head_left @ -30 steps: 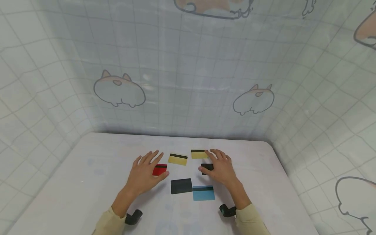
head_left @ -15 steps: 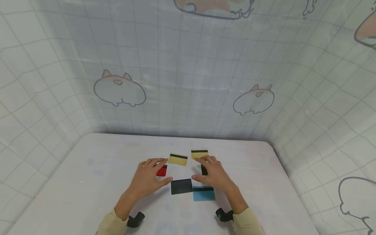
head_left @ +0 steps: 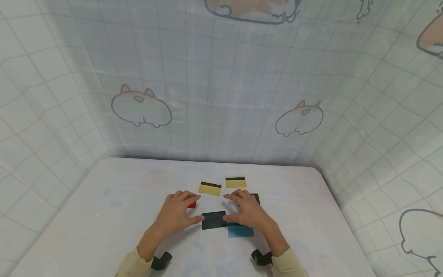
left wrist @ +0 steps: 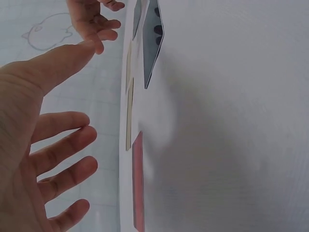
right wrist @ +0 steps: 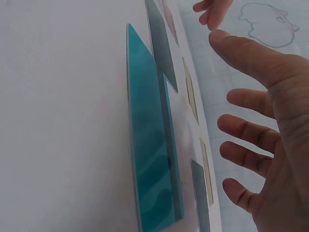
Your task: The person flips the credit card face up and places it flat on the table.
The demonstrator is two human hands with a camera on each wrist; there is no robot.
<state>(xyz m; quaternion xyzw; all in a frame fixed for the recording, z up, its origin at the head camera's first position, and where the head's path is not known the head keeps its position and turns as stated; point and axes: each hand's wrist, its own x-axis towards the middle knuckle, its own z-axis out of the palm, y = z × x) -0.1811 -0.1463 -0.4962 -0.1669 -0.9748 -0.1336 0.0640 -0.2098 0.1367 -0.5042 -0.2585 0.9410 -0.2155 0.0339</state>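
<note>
The left hand and right hand have drawn inward, grips loose and empty, bringing the near black card, on the desk left of the blue card, within reach.

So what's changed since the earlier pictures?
The left hand moved rightward and the right hand leftward, both lower in the head view, closing in on the nearer black rectangular card. Nothing was taken hold of or let go. That card, the blue rectangular card and both yellow rectangular cards stayed put.
</note>
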